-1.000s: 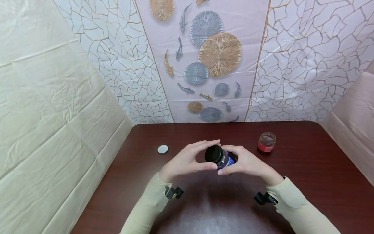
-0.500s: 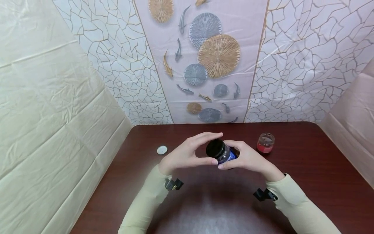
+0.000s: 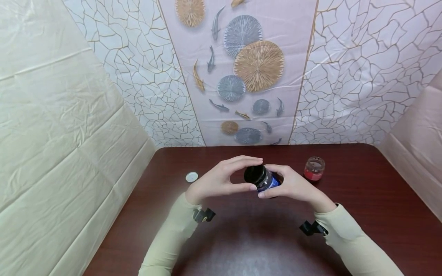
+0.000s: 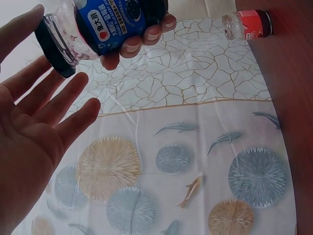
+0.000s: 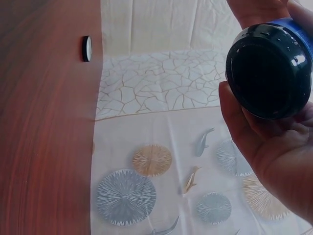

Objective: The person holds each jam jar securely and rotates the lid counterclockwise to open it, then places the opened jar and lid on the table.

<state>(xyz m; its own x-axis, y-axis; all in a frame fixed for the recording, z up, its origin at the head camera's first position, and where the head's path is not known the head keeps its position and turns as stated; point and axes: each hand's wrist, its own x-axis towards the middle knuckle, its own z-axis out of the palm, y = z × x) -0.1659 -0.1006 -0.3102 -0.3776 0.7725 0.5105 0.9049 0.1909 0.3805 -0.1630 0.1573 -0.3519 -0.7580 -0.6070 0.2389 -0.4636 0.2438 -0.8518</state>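
Note:
A glass jar (image 4: 117,22) with a blue label and a dark lid is held off the table, tilted with its lid to the left. My right hand (image 3: 293,186) grips the jar's body, its fingers wrapped round the label side. My left hand (image 3: 221,178) holds the black lid (image 3: 254,174) between thumb and fingers; in the left wrist view the other fingers are spread below the lid (image 4: 55,44). The right wrist view shows the jar's dark round base (image 5: 264,73). Dark contents fill the lower part, and the glass near the neck is see-through.
On the dark red table (image 3: 241,245), a lidless glass jar (image 3: 314,168) with a red label stands at the back right. A small white-faced lid (image 3: 191,176) lies at the back left. Patterned cloth (image 3: 248,76) hangs behind the table.
Both hands and the jar have risen slightly in the head view. Over the last half second, my left fingers have come closer to the lid, narrowing the gap above it.

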